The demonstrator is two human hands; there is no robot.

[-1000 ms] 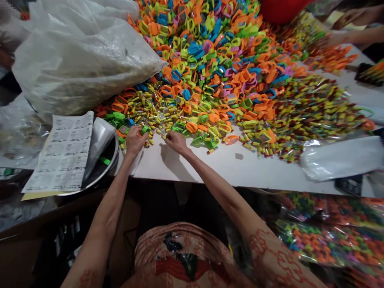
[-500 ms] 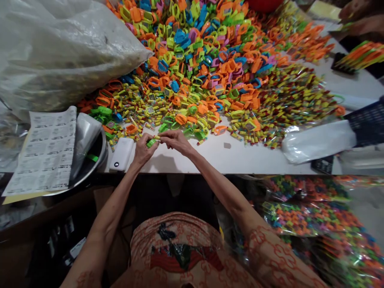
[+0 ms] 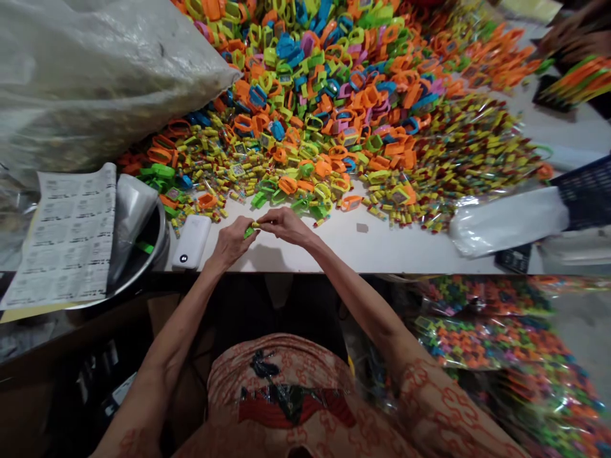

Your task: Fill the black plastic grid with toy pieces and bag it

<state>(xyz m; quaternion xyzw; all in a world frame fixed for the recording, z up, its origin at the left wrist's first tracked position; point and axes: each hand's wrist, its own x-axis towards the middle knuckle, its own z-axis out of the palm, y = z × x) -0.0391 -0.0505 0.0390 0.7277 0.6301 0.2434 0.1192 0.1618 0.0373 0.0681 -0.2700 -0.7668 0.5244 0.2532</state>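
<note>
My left hand (image 3: 233,242) is closed around a small green plastic toy watch (image 3: 249,233), mostly covered by the fingers. Against it, my right hand (image 3: 287,226) pinches a small yellow wrapped tube (image 3: 256,225), like a candy packet. Fingertips of both hands almost meet, just above the white table (image 3: 315,251). Beyond them lies a heap of orange, green, blue and pink toy watches (image 3: 334,114). Loose yellow tubes (image 3: 200,159) are scattered in front of the heap. Whether the tube is inside the watch or only touching it, I cannot tell.
A white power bank (image 3: 191,242) lies left of my hands, beside a basin (image 3: 161,245) with printed sheets (image 3: 67,235) over it. A big plastic sack (image 3: 119,83) stands behind. Rightward are more yellow tubes (image 3: 472,152), clear bags (image 3: 510,219) and another person's hands (image 3: 573,41).
Both hands have shifted slightly right in view. My left hand has turned, so less of the green toy watch shows. Far right, the other person's hands have moved.
</note>
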